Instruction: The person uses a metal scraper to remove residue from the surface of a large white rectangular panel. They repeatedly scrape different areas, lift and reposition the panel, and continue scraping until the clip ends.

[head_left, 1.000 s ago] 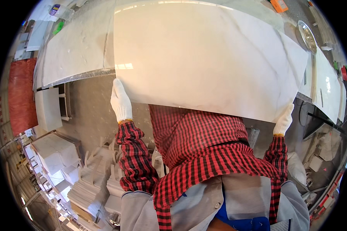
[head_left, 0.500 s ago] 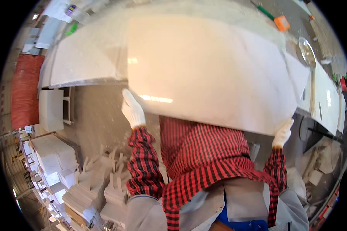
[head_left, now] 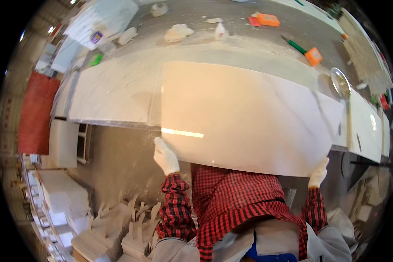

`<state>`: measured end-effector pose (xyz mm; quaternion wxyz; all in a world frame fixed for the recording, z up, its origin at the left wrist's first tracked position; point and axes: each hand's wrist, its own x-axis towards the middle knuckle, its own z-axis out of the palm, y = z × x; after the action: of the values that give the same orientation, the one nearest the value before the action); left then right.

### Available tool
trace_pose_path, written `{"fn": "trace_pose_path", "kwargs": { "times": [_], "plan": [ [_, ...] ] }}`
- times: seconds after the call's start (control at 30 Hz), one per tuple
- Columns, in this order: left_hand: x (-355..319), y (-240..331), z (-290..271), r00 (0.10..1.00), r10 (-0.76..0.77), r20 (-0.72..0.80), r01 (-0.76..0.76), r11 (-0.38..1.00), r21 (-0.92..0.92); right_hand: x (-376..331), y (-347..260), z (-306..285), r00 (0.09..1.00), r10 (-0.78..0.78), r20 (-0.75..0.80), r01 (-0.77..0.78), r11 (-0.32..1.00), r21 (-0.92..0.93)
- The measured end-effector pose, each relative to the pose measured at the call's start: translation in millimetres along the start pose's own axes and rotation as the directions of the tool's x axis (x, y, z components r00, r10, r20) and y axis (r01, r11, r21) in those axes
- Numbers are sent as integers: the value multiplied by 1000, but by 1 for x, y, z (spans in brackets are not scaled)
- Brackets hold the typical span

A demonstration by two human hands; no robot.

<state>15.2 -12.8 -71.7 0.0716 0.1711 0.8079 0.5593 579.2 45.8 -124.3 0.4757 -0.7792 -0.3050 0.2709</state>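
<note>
Clearly, slab [head_left: 249, 118] past table edge [head_left: 113, 124]

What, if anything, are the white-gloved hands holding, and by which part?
A glossy white, grey-veined, stone-like rectangular slab: left hand at its near left corner, right hand at its near right.

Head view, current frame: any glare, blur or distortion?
Head view: bright glare strip on the glossy grey-veined slab, near its left edge; smaller glint on the white slab far right; fisheye bending toward the black rim; slight softness, yet outlines read clearly.
</note>
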Motion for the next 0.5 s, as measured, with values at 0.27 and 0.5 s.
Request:
{"fn": "trace_pose_path", "kwargs": {
  "times": [0.27, 0.5],
  "plan": [
    [-10, 22, 28, 991, -125, 51, 124, 992, 13, 32, -13, 29, 989, -148, -18, 122, 873, -472],
    [-17, 35, 39, 987, -155, 36, 151, 985, 86, 25, -15, 20, 994, 105, -15, -106, 976, -191]
  ]
}}
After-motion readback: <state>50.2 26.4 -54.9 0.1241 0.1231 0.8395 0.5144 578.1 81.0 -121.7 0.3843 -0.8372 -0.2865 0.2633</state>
